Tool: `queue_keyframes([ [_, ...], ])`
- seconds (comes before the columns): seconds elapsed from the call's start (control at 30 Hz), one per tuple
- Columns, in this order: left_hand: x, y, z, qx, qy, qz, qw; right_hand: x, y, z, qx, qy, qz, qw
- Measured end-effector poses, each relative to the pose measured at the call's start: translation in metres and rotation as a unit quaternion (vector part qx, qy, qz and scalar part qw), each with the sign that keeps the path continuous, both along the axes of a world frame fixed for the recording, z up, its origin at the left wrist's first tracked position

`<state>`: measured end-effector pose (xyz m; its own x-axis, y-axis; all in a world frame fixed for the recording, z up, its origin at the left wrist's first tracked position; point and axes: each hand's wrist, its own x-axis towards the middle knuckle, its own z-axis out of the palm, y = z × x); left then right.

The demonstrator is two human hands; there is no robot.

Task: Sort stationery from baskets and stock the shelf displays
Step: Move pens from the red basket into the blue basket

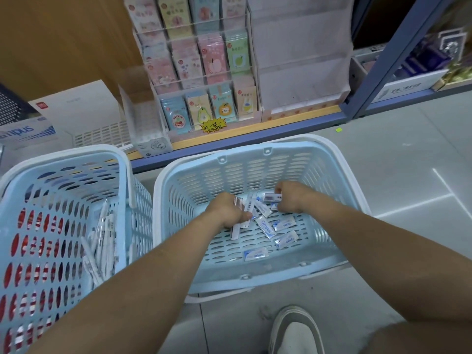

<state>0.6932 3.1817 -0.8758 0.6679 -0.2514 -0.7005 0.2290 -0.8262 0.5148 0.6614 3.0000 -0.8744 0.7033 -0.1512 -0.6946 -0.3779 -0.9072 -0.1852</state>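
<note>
The left basket (84, 167) stands on the floor at the near left, with white pens (99, 241) lying in its bottom. Neither hand touches it, so the only risk there is an elbow knocking it. Close on its right, though I cannot tell whether the two touch, the right basket (255, 277) holds the work.

The left hand (227, 210) is down inside the right basket. Its fingers are curled tight round a bunch of small packets (246, 206), several of which stick out past the thumb at odd angles. That looks like the likeliest slip. The bunch seems overfull and uneven, and pushing in one more packet could squeeze others out and drop them back into the basket.

Loose packets (265, 227) printed in blue lie scattered on the basket floor near both hands. A packet tipped on edge might catch in one of the floor slots.

Further right, the right hand (291, 200) has its fingers curled under and pinches a single packet (272, 197) at its far side. The grip is partly hidden, so I cannot tell how firm it is.

At the far side, the shelf (281, 121) carries coloured card packs (204, 72). Right of them is a clear rack (301, 72) with no stock visible. Gathering mixed kinds in one fistful could put the wrong item there.
</note>
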Motion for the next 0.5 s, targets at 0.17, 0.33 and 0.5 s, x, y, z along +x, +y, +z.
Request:
queue_keyframes([
  [0.17, 0.001, 0.009, 0.021, 0.013, 0.010, -0.051, 0.999, -0.009, 0.006, -0.017, -0.108, -0.056, 0.124, 0.985],
  [0.33, 0.006, 0.019, 0.069, -0.019, -0.019, -0.098, 0.995, -0.004, 0.003, -0.006, -0.160, -0.071, 0.120, 0.977],
  [0.5, 0.017, 0.038, 0.112, -0.197, 0.053, -0.010, 0.979, 0.006, 0.011, 0.040, 0.329, -0.016, -0.159, 0.931],
])
